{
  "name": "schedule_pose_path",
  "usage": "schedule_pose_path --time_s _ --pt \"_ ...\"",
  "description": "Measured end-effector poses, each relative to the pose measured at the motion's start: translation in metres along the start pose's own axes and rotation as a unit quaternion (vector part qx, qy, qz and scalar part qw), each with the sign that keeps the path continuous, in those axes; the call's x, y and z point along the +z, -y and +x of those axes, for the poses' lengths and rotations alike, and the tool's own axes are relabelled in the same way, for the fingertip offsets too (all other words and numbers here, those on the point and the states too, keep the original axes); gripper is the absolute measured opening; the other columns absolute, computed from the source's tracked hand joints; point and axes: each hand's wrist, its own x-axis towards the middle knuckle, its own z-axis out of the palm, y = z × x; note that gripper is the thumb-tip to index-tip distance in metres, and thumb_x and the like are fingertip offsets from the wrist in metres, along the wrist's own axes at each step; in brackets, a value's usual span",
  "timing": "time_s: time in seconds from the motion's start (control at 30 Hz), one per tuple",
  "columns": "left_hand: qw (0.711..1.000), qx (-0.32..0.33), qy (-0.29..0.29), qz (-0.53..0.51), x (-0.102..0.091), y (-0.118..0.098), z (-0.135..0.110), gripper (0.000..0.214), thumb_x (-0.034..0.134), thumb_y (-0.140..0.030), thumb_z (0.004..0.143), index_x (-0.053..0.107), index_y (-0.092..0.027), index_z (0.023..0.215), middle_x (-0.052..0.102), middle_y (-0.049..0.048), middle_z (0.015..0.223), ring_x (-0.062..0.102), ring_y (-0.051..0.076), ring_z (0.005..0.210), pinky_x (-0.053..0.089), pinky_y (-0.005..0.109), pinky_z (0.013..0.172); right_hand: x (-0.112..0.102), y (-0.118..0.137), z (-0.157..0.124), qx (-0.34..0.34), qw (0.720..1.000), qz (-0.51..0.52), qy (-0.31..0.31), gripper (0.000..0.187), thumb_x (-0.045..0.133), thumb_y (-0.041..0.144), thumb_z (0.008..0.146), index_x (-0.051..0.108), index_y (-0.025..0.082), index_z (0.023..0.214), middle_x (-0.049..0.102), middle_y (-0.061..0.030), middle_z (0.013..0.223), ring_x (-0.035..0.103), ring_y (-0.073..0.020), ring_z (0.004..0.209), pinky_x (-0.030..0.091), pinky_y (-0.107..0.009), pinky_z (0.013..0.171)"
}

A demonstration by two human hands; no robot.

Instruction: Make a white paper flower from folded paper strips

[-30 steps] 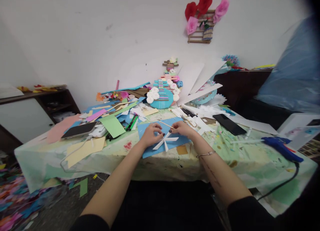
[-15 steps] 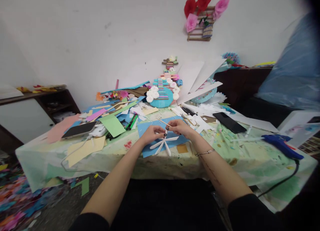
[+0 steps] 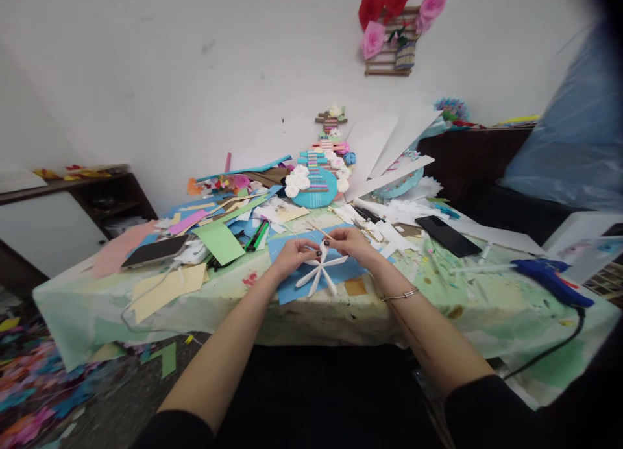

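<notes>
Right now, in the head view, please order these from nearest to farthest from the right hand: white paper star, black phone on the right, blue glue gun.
1. Paper star: pinched by the right hand, just left of it.
2. Phone: farther right, on the table.
3. Glue gun: far right, near its edge.

The paper flower (image 3: 322,270) is made of matt white paper strips, smooth and softly curled. It lies on a blue sheet (image 3: 292,288) of flat, dull paper. The surface (image 3: 452,306) is covered by what looks like pale cloth, matt and blotched with dried paint. At the right, the glue gun (image 3: 548,277) is blue plastic with a faint sheen, and the phone (image 3: 448,236) is glossy black. The thin bracelet (image 3: 400,297) looks like bright metal, and the slat frame (image 3: 387,53) on the far wall is bare wood.
</notes>
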Motion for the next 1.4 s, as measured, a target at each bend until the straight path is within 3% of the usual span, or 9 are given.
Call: schedule_pose_path --time_s 0.2,0.57,0.77,1.03,1.3,1.4 --pt "1.0 0.007 -0.026 0.008 -0.001 -0.001 -0.001 0.04 0.074 -0.035 0.062 0.063 -0.012 0.092 0.071 0.0057 0.067 0.068 0.019 0.063 0.05 0.028 0.062 0.003 -0.001 -0.001 -0.032 0.999 -0.028 -0.01 0.034 0.069 0.043 0.063 0.067 0.013 0.079 0.058 0.0011 0.061 0.036 -0.0048 0.045 0.028 -0.02 0.042" --pt "0.997 0.059 -0.045 0.018 -0.001 0.002 0.001 0.031 0.075 -0.039 0.061 0.065 -0.011 0.073 0.07 0.0061 0.069 0.065 0.017 0.064 0.049 0.025 0.061 0.009 0.005 -0.005 -0.043 0.997 -0.065 0.009 0.03 0.068 0.036 0.065 0.068 0.011 0.081 0.061 -0.0007 0.066 0.046 -0.0081 0.056 0.031 -0.019 0.047" --pt "0.997 0.037 -0.049 0.04 0.002 -0.001 0.0 0.035 0.076 -0.042 0.059 0.066 -0.011 0.072 0.069 0.0063 0.068 0.064 0.017 0.062 0.049 0.026 0.06 0.011 -0.001 -0.002 -0.066 0.996 -0.057 0.03 0.028 0.069 0.034 0.064 0.069 0.012 0.082 0.064 -0.0016 0.069 0.053 -0.0107 0.063 0.038 -0.02 0.055" --pt "0.996 0.033 -0.078 0.013 0.001 -0.001 0.0 0.033 0.08 -0.034 0.052 0.067 -0.011 0.07 0.07 0.0069 0.068 0.065 0.018 0.063 0.049 0.026 0.059 0.009 -0.002 -0.001 -0.074 0.995 -0.065 0.001 0.026 0.069 0.031 0.065 0.069 0.011 0.081 0.067 -0.003 0.073 0.058 -0.0127 0.065 0.043 -0.022 0.061" --pt "0.998 0.011 -0.055 -0.037 -0.003 0.004 0.001 0.025 0.08 -0.026 0.052 0.067 -0.012 0.068 0.069 0.0044 0.067 0.061 0.014 0.06 0.045 0.024 0.057 0.008 -0.004 -0.001 -0.099 0.991 -0.09 0.006 0.027 0.067 0.032 0.068 0.07 0.011 0.084 0.067 -0.0044 0.075 0.057 -0.0128 0.065 0.041 -0.021 0.055" --pt "0.996 0.017 -0.08 -0.047 -0.003 0.005 0.002 0.022 0.08 -0.023 0.05 0.067 -0.012 0.065 0.068 0.0037 0.068 0.059 0.013 0.061 0.043 0.023 0.059 0.007 -0.005 -0.001 -0.109 0.987 -0.115 -0.017 0.029 0.063 0.037 0.072 0.071 0.012 0.083 0.067 -0.0049 0.076 0.056 -0.0126 0.064 0.039 -0.021 0.052"
